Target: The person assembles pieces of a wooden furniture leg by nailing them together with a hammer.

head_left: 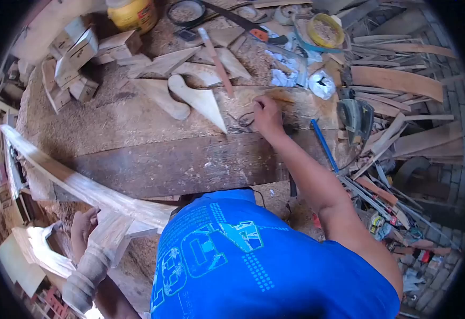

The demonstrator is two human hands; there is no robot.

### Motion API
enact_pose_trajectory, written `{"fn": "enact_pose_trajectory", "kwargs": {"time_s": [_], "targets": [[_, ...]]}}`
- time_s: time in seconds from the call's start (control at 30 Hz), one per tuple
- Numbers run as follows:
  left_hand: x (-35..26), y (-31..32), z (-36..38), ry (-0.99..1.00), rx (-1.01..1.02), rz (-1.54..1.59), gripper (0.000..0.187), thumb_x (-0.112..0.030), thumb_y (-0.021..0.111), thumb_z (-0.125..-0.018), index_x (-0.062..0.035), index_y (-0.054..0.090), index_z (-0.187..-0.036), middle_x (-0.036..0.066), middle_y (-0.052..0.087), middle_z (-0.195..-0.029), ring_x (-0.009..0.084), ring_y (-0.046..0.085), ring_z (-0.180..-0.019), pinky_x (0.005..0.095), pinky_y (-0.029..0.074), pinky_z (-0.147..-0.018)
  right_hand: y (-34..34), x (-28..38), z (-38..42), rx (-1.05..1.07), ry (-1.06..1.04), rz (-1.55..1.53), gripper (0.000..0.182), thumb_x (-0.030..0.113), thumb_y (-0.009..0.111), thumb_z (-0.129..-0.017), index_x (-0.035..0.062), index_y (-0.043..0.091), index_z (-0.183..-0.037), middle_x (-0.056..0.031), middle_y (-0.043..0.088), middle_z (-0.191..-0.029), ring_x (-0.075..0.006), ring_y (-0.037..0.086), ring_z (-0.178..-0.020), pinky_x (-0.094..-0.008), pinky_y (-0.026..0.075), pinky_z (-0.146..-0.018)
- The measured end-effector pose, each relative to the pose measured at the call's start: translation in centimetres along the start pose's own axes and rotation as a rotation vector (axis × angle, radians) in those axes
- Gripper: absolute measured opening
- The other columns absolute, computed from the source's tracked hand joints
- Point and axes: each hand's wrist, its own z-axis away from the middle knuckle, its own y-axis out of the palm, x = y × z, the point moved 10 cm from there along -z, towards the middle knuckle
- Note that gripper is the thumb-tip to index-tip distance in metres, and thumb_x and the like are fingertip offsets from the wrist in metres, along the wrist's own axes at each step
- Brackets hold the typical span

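My right hand rests over the bench top, its fingers curled together beside a thin dark loop; what lies inside the fingers is hidden. At lower left, my left hand is curled at the edge of a carved wooden piece, with its forearm passing behind the turned end. That piece joins a long, pale curved rail slanting up to the left. Two pale cut shapes with rounded ends lie left of my right hand, below a narrow reddish strip.
Wood blocks and a yellow tub stand at upper left. A handsaw, a yellow bowl and crumpled white material lie at the back. Rightward are a power tool, a blue rod and stacked offcuts.
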Motion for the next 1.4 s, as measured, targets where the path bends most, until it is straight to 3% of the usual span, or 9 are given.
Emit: {"fn": "enact_pose_trajectory", "kwargs": {"time_s": [0.07,0.4,0.7,0.77,0.87,0.97,1.2,1.3,1.4], "targets": [[-0.7,0.3,-1.5,-0.01,0.042,-0.108,0.029,-0.02,0.077,-0.087,0.004,0.069,-0.103,0.004,0.071,-0.085,0.0189,0.069,-0.075,0.028,0.056,-0.068,-3.5,-1.0,-1.6,-0.184,-0.009,0.016,0.017,0.017,0.061,-0.091,0.0053,0.071,-0.1,-0.0202,0.071,-0.1,-0.0374,0.068,-0.097,-0.0459,0.052,-0.087],[-9.2,12.0,9.1,0.482,0.365,-0.254,0.027,-0.021,0.075,-0.089,0.0032,0.07,-0.101,0.004,0.07,-0.082,0.0175,0.068,-0.073,0.0269,0.055,-0.067,-19.6,-15.8,-8.6,-0.574,0.206,0.253,0.028,0.029,0.061,-0.091,0.0087,0.076,-0.103,-0.02,0.073,-0.099,-0.0389,0.069,-0.094,-0.0461,0.053,-0.083],[-14.2,17.0,19.1,0.822,0.437,-0.361,0.025,-0.021,0.073,-0.091,0.0024,0.07,-0.099,0.004,0.07,-0.079,0.016,0.067,-0.071,0.0258,0.054,-0.066,-20.3,-30.8,-19.2,-0.235,0.532,0.491,0.04,0.027,0.045,-0.098,0.0016,0.07,-0.115,-0.0238,0.068,-0.118,-0.0406,0.066,-0.111,-0.051,0.051,-0.094],[-11.8,14.6,21.6,0.82,0.306,-0.417,0.025,-0.021,0.073,-0.091,0.0023,0.07,-0.098,0.004,0.069,-0.078,0.0157,0.067,-0.071,0.0255,0.054,-0.065,-18.9,-31.2,-21.9,-0.019,0.146,0.733,0.04,0.025,0.042,-0.1,-0.0012,0.067,-0.118,-0.0264,0.067,-0.116,-0.0403,0.064,-0.113,-0.0515,0.049,-0.094],[-15.6,15.2,22.5,0.833,0.177,-0.525,0.024,-0.021,0.073,-0.092,0.002,0.07,-0.098,0.004,0.069,-0.077,0.0152,0.066,-0.07,0.0251,0.053,-0.065,-16.5,-34.8,-26.1,0.151,0.126,0.825,0.039,0.024,0.044,-0.099,-0.0015,0.068,-0.117,-0.0254,0.068,-0.118,-0.0402,0.065,-0.111,-0.051,0.05,-0.093],[-7.6,9.3,15.1,0.237,-0.032,0.071,0.023,-0.021,0.068,-0.095,0.0008,0.07,-0.103,0.004,0.067,-0.08,0.0138,0.065,-0.072,0.0247,0.053,-0.069,-16.5,-35.8,-27.2,0.211,0.215,1.116,0.037,0.022,0.046,-0.099,-0.0019,0.068,-0.116,-0.024,0.068,-0.12,-0.04,0.067,-0.109,-0.0502,0.051,-0.092],[-8.7,10.4,19.0,0.215,-0.026,0.432,0.023,-0.015,0.062,-0.098,0.0006,0.068,-0.115,0.006,0.064,-0.091,0.013,0.064,-0.085,0.0256,0.052,-0.08,-16.5,-30.7,-25.3,0.234,0.307,0.884,0.033,0.014,0.05,-0.095,-0.0037,0.07,-0.113,-0.0268,0.066,-0.125,-0.0386,0.063,-0.119,-0.0464,0.051,-0.095],[-12.8,11.2,21.4,0.73,0.029,-0.061,0.024,-0.012,0.064,-0.096,-0.0017,0.069,-0.118,0.007,0.065,-0.095,0.0132,0.065,-0.089,0.0264,0.053,-0.081,-18.9,-30.1,-24.3,-0.022,0.351,0.909,0.033,0.018,0.047,-0.097,-0.0037,0.067,-0.113,-0.0253,0.067,-0.12,-0.0421,0.066,-0.109,-0.0495,0.052,-0.089],[-5.8,9.4,13.5,-0.059,0.204,0.291,0.035,-0.007,0.068,-0.089,-0.0077,0.068,-0.125,0.003,0.062,-0.107,0.013,0.062,-0.095,0.0259,0.05,-0.085,-19.9,-30.4,-23.6,-0.128,0.323,0.853,0.035,0.02,0.046,-0.097,-0.0006,0.067,-0.116,-0.0271,0.064,-0.126,-0.045,0.061,-0.118,-0.051,0.05,-0.094]]}}
